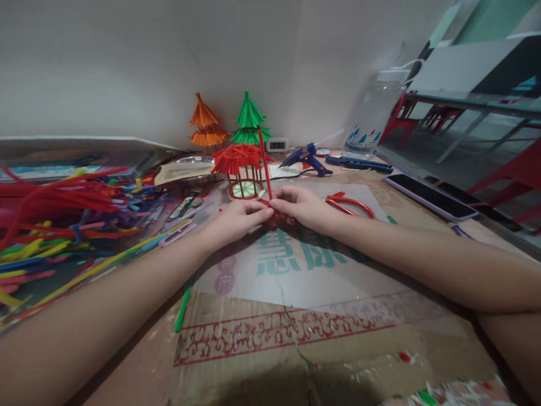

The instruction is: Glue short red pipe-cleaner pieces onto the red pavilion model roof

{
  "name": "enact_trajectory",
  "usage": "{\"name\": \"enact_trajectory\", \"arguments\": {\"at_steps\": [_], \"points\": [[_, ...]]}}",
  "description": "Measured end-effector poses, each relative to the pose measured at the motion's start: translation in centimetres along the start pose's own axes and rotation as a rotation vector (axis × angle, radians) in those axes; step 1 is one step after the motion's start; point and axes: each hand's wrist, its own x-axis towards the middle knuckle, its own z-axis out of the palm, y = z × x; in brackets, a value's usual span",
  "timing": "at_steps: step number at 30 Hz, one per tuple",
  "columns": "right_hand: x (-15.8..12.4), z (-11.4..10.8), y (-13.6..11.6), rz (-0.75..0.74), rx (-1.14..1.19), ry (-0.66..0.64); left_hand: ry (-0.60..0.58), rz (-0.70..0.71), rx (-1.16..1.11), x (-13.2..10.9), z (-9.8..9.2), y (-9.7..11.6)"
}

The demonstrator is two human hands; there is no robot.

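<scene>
A red pipe cleaner [265,166] rises upright from my right hand [305,207], where the thumb and fingers pinch it near its lower end. My left hand [240,224] meets it there, its thumb and fingers closed on the low end of the same pipe cleaner, which seems bent toward the left. The fingertips partly hide that end. Just behind my hands stands a small pavilion with a red fuzzy roof [242,159], thin brown posts and a round pale base. Red-handled scissors [359,207] lie to the right of my right hand, partly covered by my forearm.
Several coloured pipe cleaners [76,208] are heaped at the left. Orange [207,127] and green [249,119] tiered towers stand by the wall. A blue glue gun [306,158], a water bottle [367,115] and a phone [429,196] sit at the back and right.
</scene>
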Motion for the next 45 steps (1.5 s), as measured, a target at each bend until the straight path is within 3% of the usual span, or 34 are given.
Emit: {"name": "enact_trajectory", "arguments": {"at_steps": [45], "points": [[-0.17, 0.25, -0.05, -0.030, -0.061, -0.011, 0.040, -0.008, 0.143, -0.16, 0.14, 0.41]]}}
